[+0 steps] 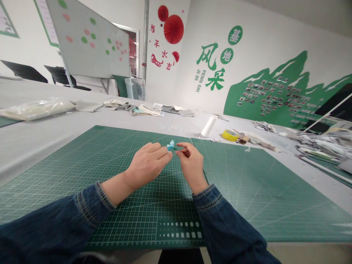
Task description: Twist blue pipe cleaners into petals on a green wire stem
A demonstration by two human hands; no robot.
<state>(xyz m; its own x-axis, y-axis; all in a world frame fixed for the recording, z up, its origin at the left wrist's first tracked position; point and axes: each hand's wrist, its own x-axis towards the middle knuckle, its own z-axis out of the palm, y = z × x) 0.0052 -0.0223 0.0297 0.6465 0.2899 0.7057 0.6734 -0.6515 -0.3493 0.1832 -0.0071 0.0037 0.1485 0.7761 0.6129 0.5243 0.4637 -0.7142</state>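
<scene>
Between my two hands, above the green cutting mat [115, 146], is a small blue and white piece [172, 144]. My left hand [148, 163] is closed, with its fingertips pinching the left side of this piece. My right hand [191, 163] comes in from the right, its thumb and index finger pinched on a thin dark green strand [175, 148] at the piece. A dark length of similar strand [206, 176] shows beside my right wrist. The piece's exact shape is too small to make out.
A second green mat [247, 190] adjoins on the right. Behind the mats lie a white cone [209, 126], yellow tape [230, 135] and cloth pieces [148, 109]. Heaped fabric [327, 143] and a plastic-wrapped bundle [38, 109] sit at the right and left.
</scene>
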